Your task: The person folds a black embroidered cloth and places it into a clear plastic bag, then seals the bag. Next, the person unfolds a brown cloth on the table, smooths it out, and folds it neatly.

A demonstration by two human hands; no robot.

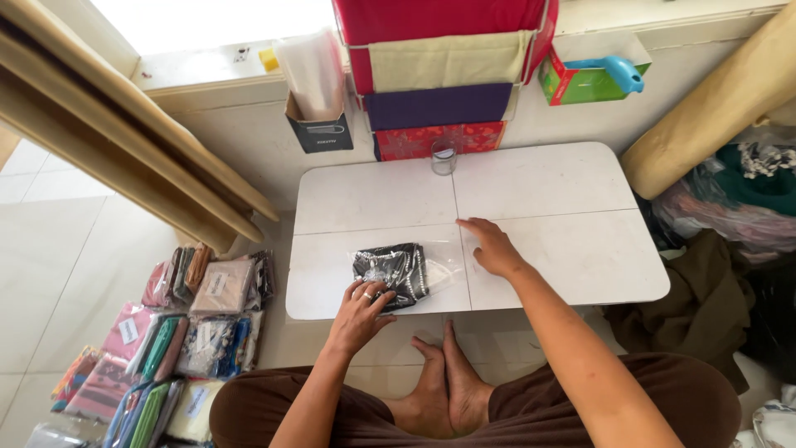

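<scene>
Seated on the floor at a low white table [572, 274], I press my left hand [362, 309] onto the near end of a clear bag [414, 267] with dark patterned cloth [391, 270] folded inside. The fingers lie close together, slightly curled, their tips on the cloth through the plastic; a ring shows on one of them. They pinch nothing that I can see.

My right hand [492, 246] lies palm down on the table just beyond the bag's open end, fingers flat and loosely together, pointing toward my left hand, the thumb side close to the plastic. Whether the fingertips touch the bag's edge, I cannot tell.

The bag lies across the table's middle seam, between my two hands, the cloth filling the half nearer my left fingers and the empty plastic stretching toward my right.

Past my right fingers, at the far edge of the table, stands a small clear glass [444, 156]. Behind it, against the wall, hangs a stack of folded fabrics [439, 66] in red, beige and purple. To the left of that stack a dark holder [319, 131] carries a sheaf of clear bags, and to the right sits a green box [580, 83] with a blue dispenser [609, 70] on top.

On the floor well to the left of my left hand lie rows of packed cloths [178, 340] in clear bags. My bare feet [448, 382] rest under the table's near edge, below both hands.
</scene>
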